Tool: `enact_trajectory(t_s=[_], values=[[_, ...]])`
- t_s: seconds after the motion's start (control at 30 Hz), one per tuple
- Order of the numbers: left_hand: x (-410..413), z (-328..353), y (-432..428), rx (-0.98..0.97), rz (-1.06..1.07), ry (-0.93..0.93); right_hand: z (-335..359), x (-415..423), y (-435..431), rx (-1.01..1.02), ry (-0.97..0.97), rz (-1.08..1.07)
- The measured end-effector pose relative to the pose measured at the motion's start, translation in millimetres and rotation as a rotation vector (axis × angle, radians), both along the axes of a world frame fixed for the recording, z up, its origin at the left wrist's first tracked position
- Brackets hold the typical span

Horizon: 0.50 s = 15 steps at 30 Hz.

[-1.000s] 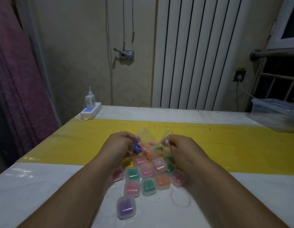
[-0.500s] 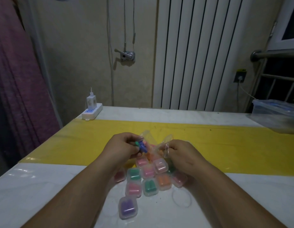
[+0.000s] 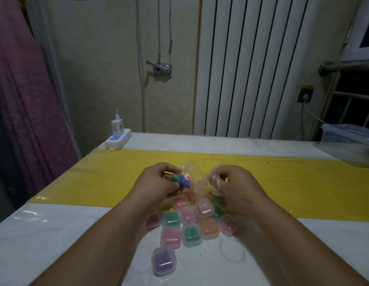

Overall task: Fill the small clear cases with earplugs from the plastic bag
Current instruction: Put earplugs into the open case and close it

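On the yellow-striped surface (image 3: 76,234), filled clear cases (image 3: 189,233) cluster just below the plastic bag (image 3: 197,178). The left hand (image 3: 156,182) now pinches a green earplug (image 3: 175,178) beside the blue earplug (image 3: 183,181) — a second ago only blue showed — while the right hand (image 3: 237,186) grips the bag's edge: probably a pair gathered for a case.

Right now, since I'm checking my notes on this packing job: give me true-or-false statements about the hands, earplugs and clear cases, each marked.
1. The left hand holds a blue earplug and a green earplug. True.
2. The right hand lies flat on the white table. False: it pinches the clear plastic bag.
3. The small clear case of purple earplugs lies nearest the person. True.
4. The white power strip sits at the table's far right corner. False: it is at the far left corner.
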State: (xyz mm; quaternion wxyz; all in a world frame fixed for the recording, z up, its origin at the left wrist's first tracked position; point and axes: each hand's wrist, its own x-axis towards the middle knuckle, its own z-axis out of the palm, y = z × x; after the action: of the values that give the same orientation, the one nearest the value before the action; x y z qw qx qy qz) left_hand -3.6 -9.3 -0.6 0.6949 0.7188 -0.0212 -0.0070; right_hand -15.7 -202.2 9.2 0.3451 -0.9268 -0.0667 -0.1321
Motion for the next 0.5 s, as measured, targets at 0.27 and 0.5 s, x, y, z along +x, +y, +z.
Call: enact_trajectory(t_s=[0.27, 0.5], values=[[0, -2, -2, 0.008, -0.003, -0.035, 11, -11, 5, 0.007, 0.108, 0.206], [1, -3, 0, 0.207, 0.024, -0.053, 10, -9, 3, 0.014, 0.032, 0.144]])
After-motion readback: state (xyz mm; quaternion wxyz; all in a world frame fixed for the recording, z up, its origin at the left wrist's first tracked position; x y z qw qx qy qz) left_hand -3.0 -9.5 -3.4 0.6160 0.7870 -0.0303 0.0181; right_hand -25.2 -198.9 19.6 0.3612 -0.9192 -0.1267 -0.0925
